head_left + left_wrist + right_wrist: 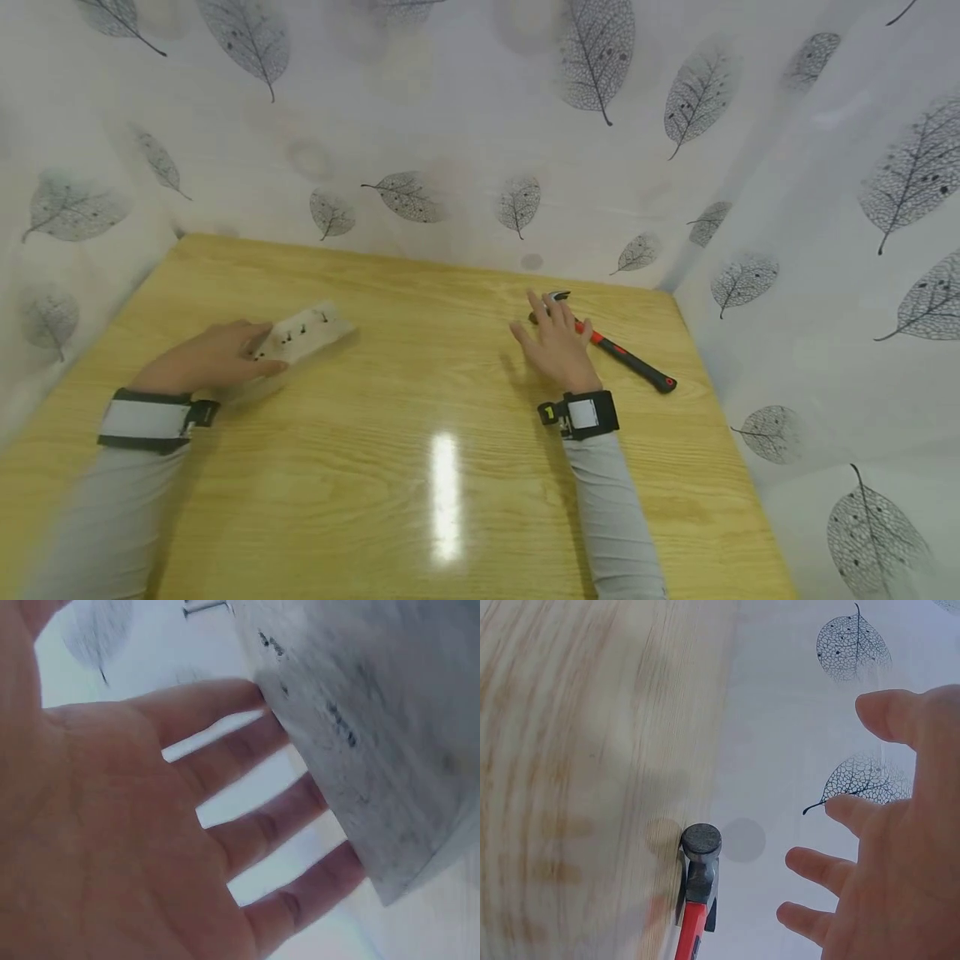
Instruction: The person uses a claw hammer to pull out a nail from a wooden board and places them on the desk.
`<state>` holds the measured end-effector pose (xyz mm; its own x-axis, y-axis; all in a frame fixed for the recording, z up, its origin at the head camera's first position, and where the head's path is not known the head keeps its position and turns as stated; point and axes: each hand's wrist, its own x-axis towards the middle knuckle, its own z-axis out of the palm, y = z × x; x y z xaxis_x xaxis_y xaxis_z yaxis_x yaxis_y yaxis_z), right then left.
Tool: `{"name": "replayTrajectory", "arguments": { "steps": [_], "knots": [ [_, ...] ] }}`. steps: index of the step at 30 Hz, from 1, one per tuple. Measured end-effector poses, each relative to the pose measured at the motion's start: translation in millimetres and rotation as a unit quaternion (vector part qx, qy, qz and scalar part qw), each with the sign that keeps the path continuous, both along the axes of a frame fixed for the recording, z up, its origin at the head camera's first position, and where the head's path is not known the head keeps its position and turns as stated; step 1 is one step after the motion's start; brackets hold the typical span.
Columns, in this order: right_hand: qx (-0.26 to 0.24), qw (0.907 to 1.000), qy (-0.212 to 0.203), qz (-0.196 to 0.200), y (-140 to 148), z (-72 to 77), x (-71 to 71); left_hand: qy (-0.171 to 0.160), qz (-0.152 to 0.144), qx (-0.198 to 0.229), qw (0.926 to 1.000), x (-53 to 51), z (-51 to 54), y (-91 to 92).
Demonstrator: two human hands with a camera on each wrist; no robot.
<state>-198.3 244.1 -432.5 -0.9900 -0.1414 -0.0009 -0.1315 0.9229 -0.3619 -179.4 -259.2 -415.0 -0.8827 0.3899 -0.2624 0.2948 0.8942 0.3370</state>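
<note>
On the left side of the table, my left hand (206, 357) grips a pale block (307, 332) by its near end, thumb on one side and fingers on the other. Several dark nails stick up from the block's top. Close up in the left wrist view, the block's face (360, 727) looks grey and dark-marked, with fingertips against its edge and one nail (206, 607) showing. To the right, my right hand (558, 350) hovers with fingers spread, holding nothing. Beside and partly behind it lies a claw hammer (626, 357) with a red and black handle; its metal head (702, 851) is apart from the fingers.
The wood-grain table (420, 350) meets a white leaf-patterned cloth (457, 108) along its back edge and right side. A bright streak of light reflects off the tabletop between the forearms. Each wrist wears a strapped band.
</note>
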Motion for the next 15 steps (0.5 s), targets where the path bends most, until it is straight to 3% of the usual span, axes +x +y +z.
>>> {"name": "replayTrajectory", "arguments": {
  "steps": [7, 15],
  "knots": [
    [0.01, 0.9999, -0.003, -0.003, -2, -0.1, 1.3, 0.002, -0.045, 0.06, 0.9972, 10.4, 4.1, 63.6],
    [0.005, 1.0, -0.007, 0.003, -4, 0.2, 1.0, -0.028, -0.06, 0.135, 0.9886, 8.8, 6.4, 108.8]
  ]
}}
